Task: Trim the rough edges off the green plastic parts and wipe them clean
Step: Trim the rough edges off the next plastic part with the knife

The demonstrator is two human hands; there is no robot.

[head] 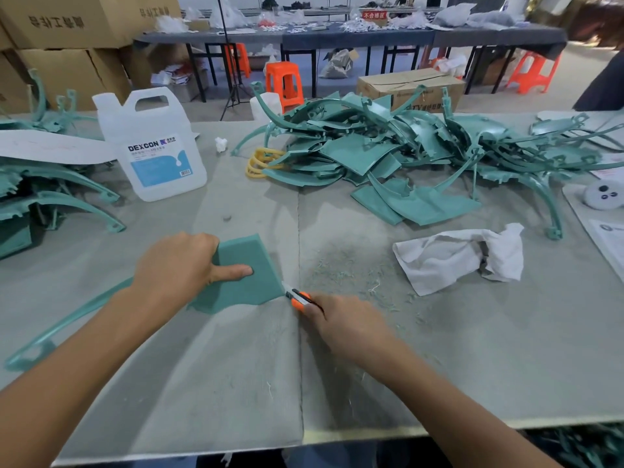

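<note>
Knife (299,298) in curled right hand (344,320), green part (250,288) in grip of left hand (175,265).

A: Obstacles on the far table (236,383)?
B: At right, the pile of green parts (388,153); at left, the jug (152,146) and the left stack (50,194). An open lane runs between jug and pile.
A: Near side?
B: At right, the rag (456,258). Centre: left hand (175,261) gripping green part (243,275), right hand (344,322) gripping knife (299,297). The near edge strip is bare.

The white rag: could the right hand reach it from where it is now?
Probably yes: the white rag lies just beyond the right hand, only bare table and shavings between. That hand grips the orange knife, though.
</note>
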